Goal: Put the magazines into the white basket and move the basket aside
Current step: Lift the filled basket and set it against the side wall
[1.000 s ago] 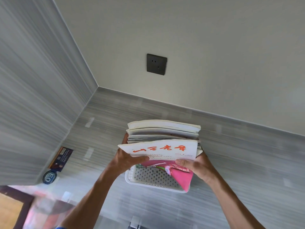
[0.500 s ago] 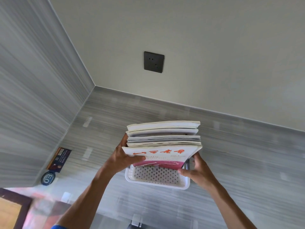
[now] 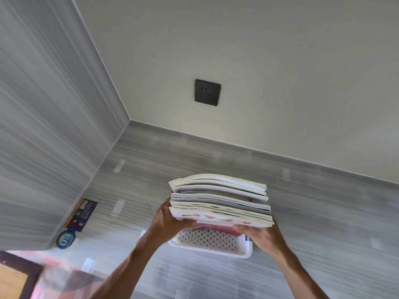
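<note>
Two hands carry the stack of magazines (image 3: 220,199) directly above the white basket (image 3: 210,244). Left of the basket's middle, the left hand (image 3: 166,221) curls its fingers round the stack's edge; right of it, the right hand (image 3: 262,234) grips likewise. Heavy, floppy and slippery-looking, the stack probably wants support underneath both sides.

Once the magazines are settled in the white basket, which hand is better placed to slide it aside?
Probably the right hand: it grips the magazine stack directly over the white basket's right rim. The left hand holds the stack's left edge, above the rim.
</note>
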